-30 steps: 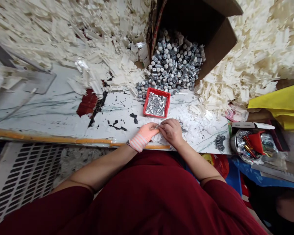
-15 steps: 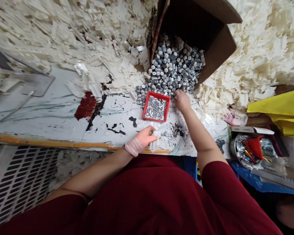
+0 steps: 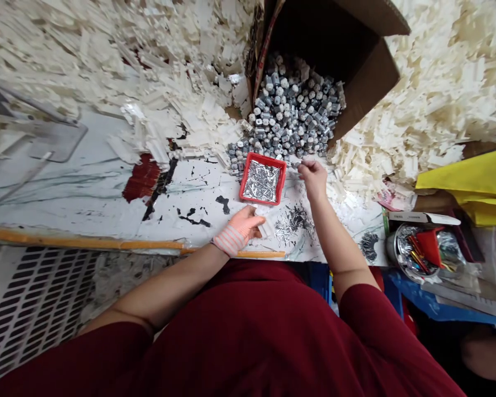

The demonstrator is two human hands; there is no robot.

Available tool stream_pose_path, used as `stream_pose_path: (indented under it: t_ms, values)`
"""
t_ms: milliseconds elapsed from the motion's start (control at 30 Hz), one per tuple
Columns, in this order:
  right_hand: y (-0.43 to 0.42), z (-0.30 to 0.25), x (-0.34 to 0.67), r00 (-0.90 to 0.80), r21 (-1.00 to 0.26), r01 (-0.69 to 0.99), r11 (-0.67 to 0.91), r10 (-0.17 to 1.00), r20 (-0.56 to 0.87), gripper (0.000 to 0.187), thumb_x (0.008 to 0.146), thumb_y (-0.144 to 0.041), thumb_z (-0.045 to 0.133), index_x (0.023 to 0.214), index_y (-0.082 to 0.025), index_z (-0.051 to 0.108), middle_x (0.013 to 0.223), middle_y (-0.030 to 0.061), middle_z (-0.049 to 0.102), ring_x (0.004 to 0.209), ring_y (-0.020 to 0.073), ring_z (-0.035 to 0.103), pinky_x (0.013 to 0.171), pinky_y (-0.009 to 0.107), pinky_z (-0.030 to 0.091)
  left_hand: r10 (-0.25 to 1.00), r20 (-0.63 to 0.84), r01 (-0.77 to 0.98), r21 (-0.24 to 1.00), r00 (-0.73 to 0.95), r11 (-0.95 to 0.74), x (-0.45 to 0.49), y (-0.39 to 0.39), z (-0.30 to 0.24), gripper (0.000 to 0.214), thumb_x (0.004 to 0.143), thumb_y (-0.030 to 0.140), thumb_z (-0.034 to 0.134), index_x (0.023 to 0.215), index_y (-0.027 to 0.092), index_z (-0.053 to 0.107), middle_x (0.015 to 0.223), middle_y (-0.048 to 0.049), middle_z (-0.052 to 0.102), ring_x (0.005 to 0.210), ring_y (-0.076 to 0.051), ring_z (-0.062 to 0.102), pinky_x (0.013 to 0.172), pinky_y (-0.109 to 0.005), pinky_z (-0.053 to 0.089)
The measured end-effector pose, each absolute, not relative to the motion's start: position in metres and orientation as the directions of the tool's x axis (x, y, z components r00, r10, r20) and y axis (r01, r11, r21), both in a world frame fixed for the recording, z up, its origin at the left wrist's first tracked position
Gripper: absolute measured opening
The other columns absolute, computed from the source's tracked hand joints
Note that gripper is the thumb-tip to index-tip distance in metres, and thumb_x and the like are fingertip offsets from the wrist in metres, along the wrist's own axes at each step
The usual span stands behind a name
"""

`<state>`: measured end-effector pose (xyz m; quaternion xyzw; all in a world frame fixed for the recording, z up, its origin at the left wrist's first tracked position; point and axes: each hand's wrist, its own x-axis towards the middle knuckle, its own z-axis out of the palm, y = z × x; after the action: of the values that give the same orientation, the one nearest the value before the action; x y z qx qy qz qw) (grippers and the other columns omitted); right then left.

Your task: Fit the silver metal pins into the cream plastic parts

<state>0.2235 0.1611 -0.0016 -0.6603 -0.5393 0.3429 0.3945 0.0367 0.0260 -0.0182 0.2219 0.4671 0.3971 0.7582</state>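
Note:
My left hand (image 3: 240, 227), in an orange and white striped glove, is closed on a white plastic part (image 3: 266, 228) near the table's front edge. My bare right hand (image 3: 315, 177) is just in front of the heap of small grey motors with white ends (image 3: 297, 118). Its thumb and fingers are pinched together around what looks like one small motor (image 3: 299, 164), mostly hidden. Between the hands stands a square red tray (image 3: 242, 190) full of short silver metal pins (image 3: 261, 182). More loose pins (image 3: 286, 226) lie on the table right of my left hand.
An open cardboard box (image 3: 366, 82) lies tipped behind the motors. Heaps of white plastic parts (image 3: 446, 105) flank it. At right are a metal bowl (image 3: 392, 251) of small items and a yellow sheet (image 3: 467, 176). A white slotted crate (image 3: 28, 309) sits below the table at left.
My right hand has drawn back from the motor heap, slightly right and toward me, fingers pinched. My left hand has turned a little with the white plastic part.

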Motion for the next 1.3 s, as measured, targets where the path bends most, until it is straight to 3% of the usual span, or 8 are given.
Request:
stream_pose_path:
  t_ms: [133,300,467,667,833,967,1133,1300]
  values:
    - [0.071,0.011,0.199,-0.127,-0.75,0.632,0.195,0.981,0.148,0.016,0.08,-0.034,0.061,0.09,-0.023,0.068,0.095,0.0068,0.07,0.093,0.0217,0.062,0.089,0.04,0.045,0.835,-0.523,-0.457,0.709,0.17,0.537,0.041,0.028,-0.01,0.035,0.065,0.024,0.069,0.092,0.017,0.047,0.076,0.0017,0.057,0.059,-0.012,0.059,0.05,-0.026,0.052]
    - [0.018,0.003,0.182,-0.186,-0.7,0.676,0.231,0.972,0.141,0.014,0.083,-0.035,0.061,0.084,-0.025,0.07,0.093,0.0068,0.072,0.094,0.023,0.062,0.096,0.045,0.04,0.854,-0.512,-0.436,0.751,0.092,0.497,0.041,0.024,0.005,0.036,0.063,0.022,0.072,0.09,0.018,0.048,0.078,0.0025,0.059,0.062,-0.011,0.059,0.052,-0.027,0.055]
    - [0.056,0.015,0.229,-0.388,-0.792,0.596,0.128,0.91,-0.145,0.025,0.086,-0.041,0.056,0.083,-0.021,0.071,0.083,0.0038,0.072,0.078,0.018,0.065,0.074,0.033,0.05,0.839,-0.496,-0.395,0.74,0.225,0.544,0.036,0.021,0.007,0.035,0.063,0.023,0.071,0.089,0.017,0.048,0.071,0.0032,0.058,0.053,-0.011,0.058,0.042,-0.024,0.049]
    - [0.162,0.032,0.302,0.072,0.022,0.997,-0.07,0.991,-0.117,0.022,0.083,-0.03,0.057,0.094,-0.016,0.072,0.094,0.0146,0.071,0.089,0.026,0.065,0.075,0.036,0.048,0.799,-0.521,-0.361,0.713,0.3,0.601,0.036,0.023,-0.005,0.036,0.061,0.024,0.073,0.083,0.017,0.046,0.066,0.0051,0.053,0.045,-0.009,0.054,0.036,-0.021,0.045]
    - [0.203,0.022,0.309,-0.083,0.199,0.968,0.154,0.942,-0.326,0.017,0.077,-0.021,0.064,0.091,-0.019,0.071,0.099,0.0146,0.07,0.094,0.0274,0.063,0.076,0.035,0.047,0.789,-0.527,-0.339,0.714,0.316,0.613,0.039,0.022,-0.008,0.037,0.063,0.024,0.072,0.089,0.016,0.047,0.07,0.0024,0.056,0.046,-0.01,0.056,0.037,-0.023,0.044]
    - [0.192,0.032,0.307,-0.096,-0.029,0.995,0.092,0.978,-0.184,0.013,0.079,-0.028,0.064,0.085,-0.016,0.066,0.084,0.0114,0.067,0.084,0.0234,0.062,0.073,0.035,0.046,0.79,-0.529,-0.338,0.715,0.31,0.612,0.039,0.021,-0.008,0.036,0.063,0.023,0.071,0.088,0.016,0.046,0.072,0.0021,0.056,0.049,-0.009,0.055,0.039,-0.021,0.043]
    - [0.128,0.03,0.268,-0.227,-0.847,0.531,-0.006,0.962,-0.149,0.032,0.081,-0.038,0.06,0.106,-0.018,0.056,0.084,0.0024,0.061,0.062,0.0109,0.056,0.052,0.025,0.047,0.798,-0.506,-0.343,0.723,0.328,0.6,0.047,0.024,-0.009,0.034,0.064,0.024,0.071,0.086,0.017,0.047,0.071,0.0028,0.054,0.052,-0.009,0.055,0.04,-0.021,0.045]
    - [0.066,0.006,0.222,-0.359,-0.946,0.277,-0.168,0.895,-0.264,0.044,0.071,-0.031,0.067,0.112,-0.021,0.055,0.082,-0.0038,0.052,0.053,0.0067,0.055,0.046,0.023,0.049,0.859,-0.437,-0.343,0.789,0.269,0.509,0.045,0.026,-0.006,0.034,0.067,0.024,0.068,0.094,0.016,0.049,0.077,0.001,0.057,0.054,-0.011,0.058,0.041,-0.021,0.046]
